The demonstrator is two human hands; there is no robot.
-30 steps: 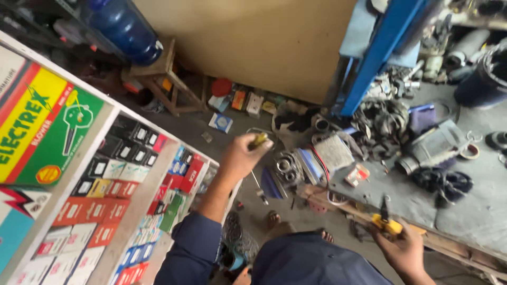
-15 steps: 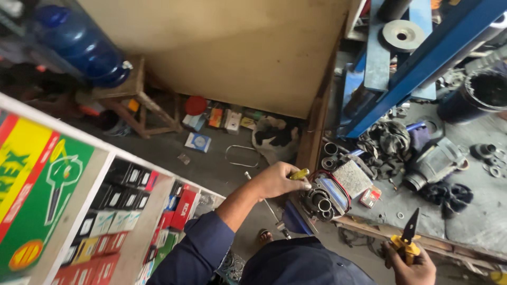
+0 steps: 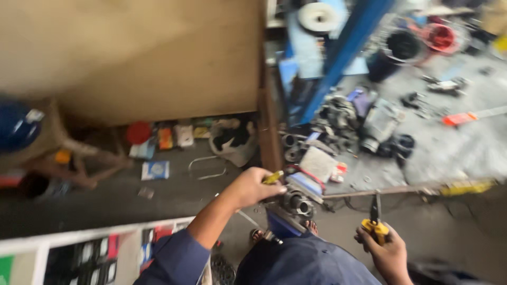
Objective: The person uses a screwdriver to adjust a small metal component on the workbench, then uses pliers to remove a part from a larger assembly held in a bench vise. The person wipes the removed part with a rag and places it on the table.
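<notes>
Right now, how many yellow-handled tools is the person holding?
2: one in the left hand, a small yellow-handled tool; yellow-handled pliers in the right hand. Blur may hide more.

Repair workshop or parts shop. Grimy concrete floor [image 3: 454, 153] strewn with metal engine parts [image 3: 343, 119] at 1 o'clock, blue steel post [image 3: 343, 53] at 12, small cartons [image 3: 158, 137] along plywood panel [image 3: 132, 53] at 10, boxed stock on shelf [image 3: 95, 258] at 8.

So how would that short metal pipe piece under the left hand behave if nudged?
The metal pipe piece looks round and open-ended, so probably apt to roll. It seems thick-walled, likely stiff and heavy for its size. The left hand, gripping a yellow-handled tool, hovers beside it.
</notes>
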